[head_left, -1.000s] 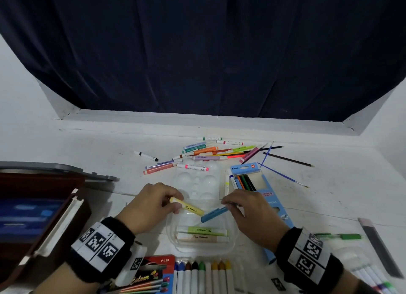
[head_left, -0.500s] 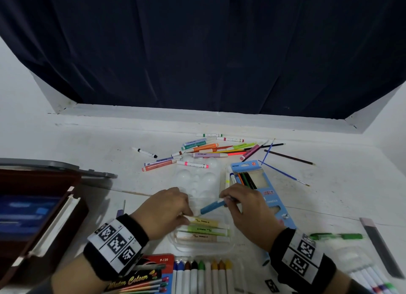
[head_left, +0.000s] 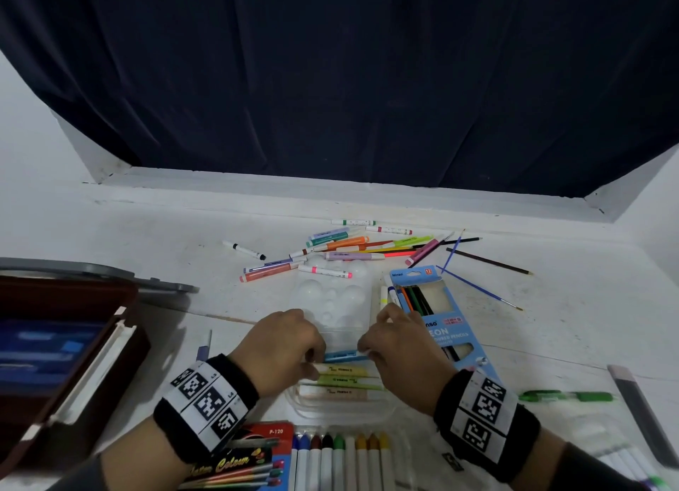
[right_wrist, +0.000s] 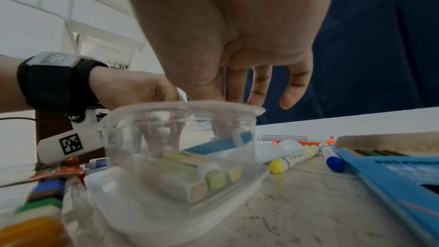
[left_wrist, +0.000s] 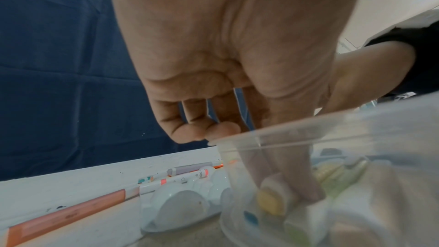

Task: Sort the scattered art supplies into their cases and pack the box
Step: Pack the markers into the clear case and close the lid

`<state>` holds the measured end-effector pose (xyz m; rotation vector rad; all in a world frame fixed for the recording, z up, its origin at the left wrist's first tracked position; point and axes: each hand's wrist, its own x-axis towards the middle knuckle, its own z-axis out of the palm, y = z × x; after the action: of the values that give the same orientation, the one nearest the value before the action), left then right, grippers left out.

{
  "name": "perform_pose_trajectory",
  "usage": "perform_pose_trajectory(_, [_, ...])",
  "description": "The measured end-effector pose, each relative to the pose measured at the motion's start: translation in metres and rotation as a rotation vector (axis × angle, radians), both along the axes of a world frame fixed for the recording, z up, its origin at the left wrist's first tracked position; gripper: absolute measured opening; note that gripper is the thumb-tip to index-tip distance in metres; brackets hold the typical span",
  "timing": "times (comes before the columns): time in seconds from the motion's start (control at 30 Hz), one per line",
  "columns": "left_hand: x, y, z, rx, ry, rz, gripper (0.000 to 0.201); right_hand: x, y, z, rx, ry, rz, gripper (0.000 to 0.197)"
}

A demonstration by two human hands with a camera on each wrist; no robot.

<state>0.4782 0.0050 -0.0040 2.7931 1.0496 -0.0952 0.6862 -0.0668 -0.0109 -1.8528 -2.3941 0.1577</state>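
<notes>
Landmark: the clear plastic case stood on the worktop, directly in front of the person.
Thing in hand: the blue highlighter was inside the case, at its far side, one end seemingly lifted against the far wall.
Long axis: it ran left to right, parallel to the yellow highlighter, the green highlighter and the peach highlighter, which lay side by side nearer to the person.
Right grip: the right hand reached into the case from the right; its fingertips pinched the right end of the blue highlighter.
Left grip: the left hand reached into the case from the left; its fingertips pressed down at the left ends of the highlighters, and I cannot tell whether they closed around one.
Nearer hand: the right hand held the blue one, so lowering it flat behind the yellow one was probably its job.
Still outside: loose markers lay well beyond the case.
</notes>
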Motion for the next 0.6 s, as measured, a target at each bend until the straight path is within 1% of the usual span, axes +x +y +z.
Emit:
perform_pose_trajectory(0.1, [-0.002, 0.001, -0.003, -0.013, -0.025, 0.004, 0.023, -0.003, -0.001, 0.0, -0.034, -0.099, 0.002, 0.028])
perform_pose_trajectory(0.17, [-0.003, 0.002, -0.004, -0.035, -0.057, -0.002, 0.024, -0.004, -0.002, 0.0, -0.043, -0.117, 0.005, 0.028])
perform_pose_trajectory(0.23, [-0.006, 0.003, -0.005, -0.023, -0.082, -0.017, 0.022, -0.003, -0.002, 0.001, -0.047, -0.09, 0.003, 0.026])
perform_pose_trajectory(0.37, [-0.015, 0.002, -0.007, 0.043, -0.11, 0.015, 0.017, 0.004, -0.003, 0.002, -0.028, 0.031, -0.005, 0.023])
perform_pose_trajectory(0.43, [-0.018, 0.001, -0.008, 0.044, -0.11, 0.028, 0.018, 0.008, -0.004, 0.001, -0.036, 0.041, -0.004, 0.023])
perform_pose_trajectory(0.6, [-0.017, -0.001, -0.01, 0.011, -0.103, 0.055, 0.016, 0.011, -0.007, 0.0, -0.137, 0.086, -0.004, 0.027])
